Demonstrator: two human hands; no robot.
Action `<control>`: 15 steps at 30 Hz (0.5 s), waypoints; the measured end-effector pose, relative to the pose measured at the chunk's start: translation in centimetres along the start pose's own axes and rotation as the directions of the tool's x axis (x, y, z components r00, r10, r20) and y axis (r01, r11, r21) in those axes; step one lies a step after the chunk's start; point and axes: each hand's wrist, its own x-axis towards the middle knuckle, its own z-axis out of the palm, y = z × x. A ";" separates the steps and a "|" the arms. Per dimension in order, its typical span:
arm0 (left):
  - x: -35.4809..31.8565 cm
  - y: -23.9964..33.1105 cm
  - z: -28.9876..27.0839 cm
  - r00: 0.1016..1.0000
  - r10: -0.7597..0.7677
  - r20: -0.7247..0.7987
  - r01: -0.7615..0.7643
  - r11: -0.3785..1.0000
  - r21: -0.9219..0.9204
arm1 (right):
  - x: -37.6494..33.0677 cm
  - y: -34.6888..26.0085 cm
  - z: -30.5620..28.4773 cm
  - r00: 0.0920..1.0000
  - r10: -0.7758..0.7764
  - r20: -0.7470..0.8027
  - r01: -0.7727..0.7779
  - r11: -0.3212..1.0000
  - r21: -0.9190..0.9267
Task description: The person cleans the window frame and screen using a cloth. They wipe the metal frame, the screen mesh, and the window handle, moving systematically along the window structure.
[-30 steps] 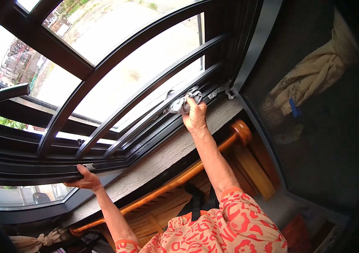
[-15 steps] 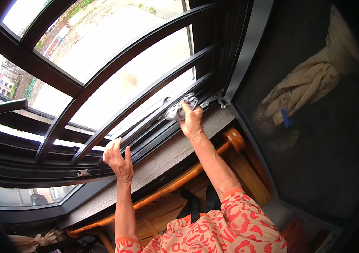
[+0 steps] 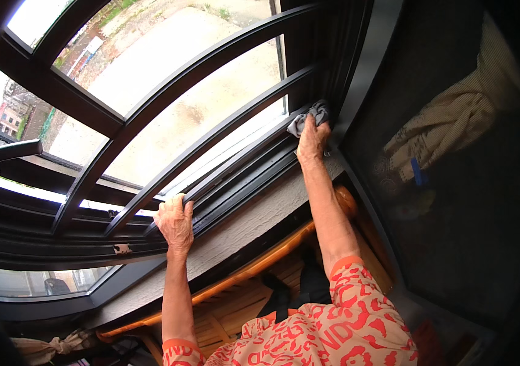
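My right hand [image 3: 312, 139] presses a crumpled grey cloth [image 3: 308, 117] against the far right end of the black window frame rail [image 3: 241, 155], in the corner by the upright post. My left hand [image 3: 175, 221] grips the lower black rail of the same frame, fingers curled over its edge. Both arms reach up from an orange-and-cream patterned top. The cloth is partly hidden under my right fingers.
A black window handle [image 3: 3, 155] juts out at the far left. Below the frame runs a rough grey sill [image 3: 241, 229], with an orange wooden rail [image 3: 260, 259] under it. A dark mesh screen [image 3: 455, 201] stands at the right, a tied beige curtain [image 3: 455, 128] behind it.
My left hand has moved right and up from the lower sill onto the frame's rail. My right hand has slid the cloth along the rail into the right corner.
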 end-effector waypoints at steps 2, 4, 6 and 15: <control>-0.2 -0.3 0.0 1.000 0.002 -0.006 -0.002 1.000 0.011 | -2.2 -1.3 0.7 0.995 0.100 0.027 -0.099 0.995 -0.024; -0.2 -0.2 0.1 1.000 0.007 -0.015 -0.007 1.000 0.023 | -4.5 -1.2 1.6 0.990 0.132 0.044 -0.134 0.989 0.062; -0.3 -0.6 0.4 1.000 0.012 -0.024 -0.011 0.999 0.036 | -7.2 -2.1 2.0 0.927 0.346 0.147 -0.371 0.906 0.205; 0.1 -0.1 0.4 1.000 0.012 -0.003 -0.012 0.999 0.052 | -16.1 0.0 3.3 0.738 0.462 0.492 -0.674 0.542 0.502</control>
